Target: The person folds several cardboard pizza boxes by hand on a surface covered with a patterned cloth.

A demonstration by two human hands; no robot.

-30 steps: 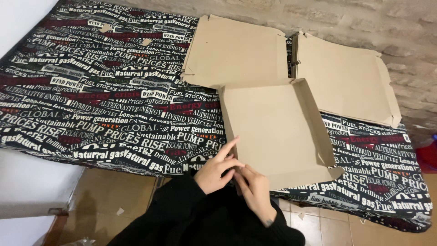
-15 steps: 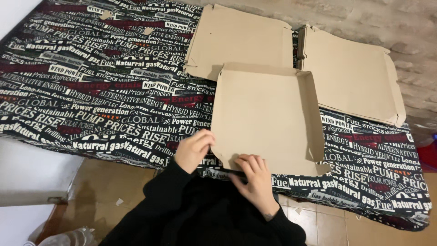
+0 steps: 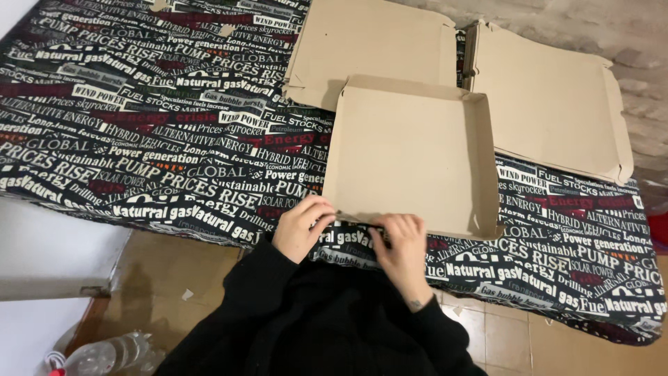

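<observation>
Both hands are now sliding along the box point(image 3: 410, 153) near edge: left hand point(image 3: 303, 226) and right hand point(image 3: 400, 240) are pinching its flap, box lying square ahead on the desk point(image 3: 139, 139).

Left hand point(image 3: 304, 226) and right hand point(image 3: 402, 244) press near edge of open cardboard tray point(image 3: 414, 157); tray lies on printed black cloth point(image 3: 160, 146); two flat cardboard blanks point(image 3: 376, 42) beyond it, side by side.
</observation>
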